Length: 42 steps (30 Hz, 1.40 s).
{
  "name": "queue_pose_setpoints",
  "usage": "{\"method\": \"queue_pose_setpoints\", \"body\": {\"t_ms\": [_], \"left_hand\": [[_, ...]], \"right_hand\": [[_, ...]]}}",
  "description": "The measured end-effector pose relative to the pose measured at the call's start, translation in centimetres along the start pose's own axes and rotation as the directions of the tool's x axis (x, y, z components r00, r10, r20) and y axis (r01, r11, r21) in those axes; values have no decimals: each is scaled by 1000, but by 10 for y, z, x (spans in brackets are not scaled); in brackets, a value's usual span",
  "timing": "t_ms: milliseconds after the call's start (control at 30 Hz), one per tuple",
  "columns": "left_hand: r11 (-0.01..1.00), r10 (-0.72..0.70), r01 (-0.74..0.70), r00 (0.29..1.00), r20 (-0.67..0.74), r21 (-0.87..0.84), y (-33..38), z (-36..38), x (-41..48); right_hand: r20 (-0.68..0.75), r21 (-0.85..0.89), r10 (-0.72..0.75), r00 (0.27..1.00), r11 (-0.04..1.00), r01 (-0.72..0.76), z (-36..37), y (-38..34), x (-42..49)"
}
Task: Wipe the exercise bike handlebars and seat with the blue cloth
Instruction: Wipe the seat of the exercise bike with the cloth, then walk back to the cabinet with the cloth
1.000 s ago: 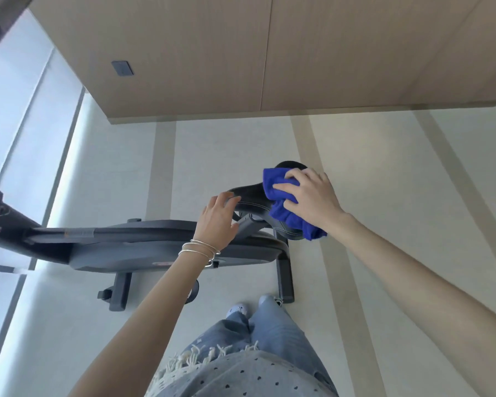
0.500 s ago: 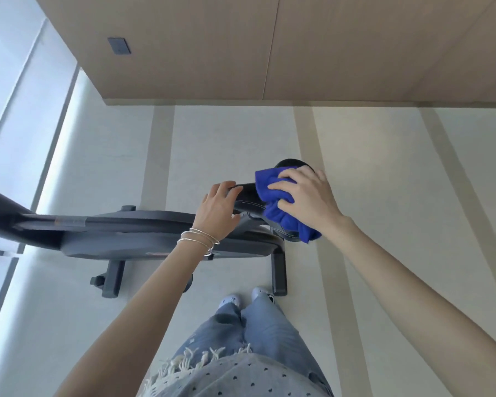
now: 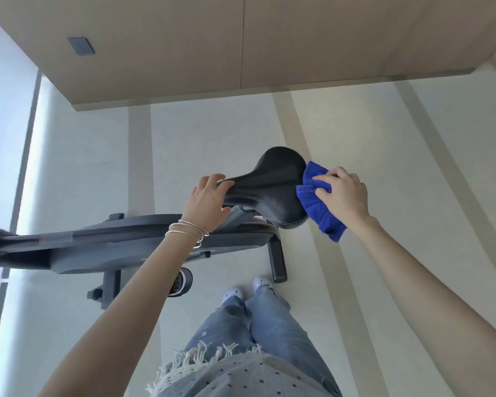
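Observation:
The black bike seat [image 3: 272, 187] sits at the centre of the view, its narrow nose pointing left. My left hand [image 3: 206, 203], with thin bracelets on the wrist, grips the nose of the seat. My right hand [image 3: 342, 193] presses the folded blue cloth [image 3: 317, 202] against the seat's wide right edge. Most of the seat's top is uncovered. The grey bike frame [image 3: 121, 242] runs off to the left below the seat. The handlebars are out of view.
A wooden cabinet wall [image 3: 241, 38] rises beyond the bike. The bike's rear foot [image 3: 278, 262] and a pedal [image 3: 182, 282] stand just ahead of my shoes [image 3: 249, 289]. Pale striped floor [image 3: 384, 138] spreads to the right; a bright window [image 3: 3, 110] is at left.
My right hand slid the blue cloth from the middle of the seat to its right edge, uncovering the seat top. My left hand stayed on the seat's nose.

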State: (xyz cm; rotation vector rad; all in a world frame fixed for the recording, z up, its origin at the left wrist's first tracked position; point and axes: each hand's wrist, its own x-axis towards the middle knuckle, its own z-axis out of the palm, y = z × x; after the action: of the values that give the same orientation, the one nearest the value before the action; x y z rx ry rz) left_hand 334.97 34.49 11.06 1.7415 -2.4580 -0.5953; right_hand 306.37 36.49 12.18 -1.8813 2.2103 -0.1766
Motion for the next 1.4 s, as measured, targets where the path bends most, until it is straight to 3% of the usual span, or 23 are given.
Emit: {"method": "queue_pose_setpoints", "body": {"t_ms": [200,633,1200,1400], "left_hand": [[991,132,-132,991,4,0,25,-7,8],[920,366,-372,928,68,124,103,-1,22],[781,547,-594,799,250,190,271,72,-11],[685,627,-693,718,302,226,340,103,-25]], "right_hand": [[-119,70,46,992,997,-38,-15,5,-29],[-150,59,99,984,994,-91,-23,37,-90],[-223,150,328,918,942,-300,-51,174,-206],[-228,174,409,884,910,-376,-58,234,-256]]}}
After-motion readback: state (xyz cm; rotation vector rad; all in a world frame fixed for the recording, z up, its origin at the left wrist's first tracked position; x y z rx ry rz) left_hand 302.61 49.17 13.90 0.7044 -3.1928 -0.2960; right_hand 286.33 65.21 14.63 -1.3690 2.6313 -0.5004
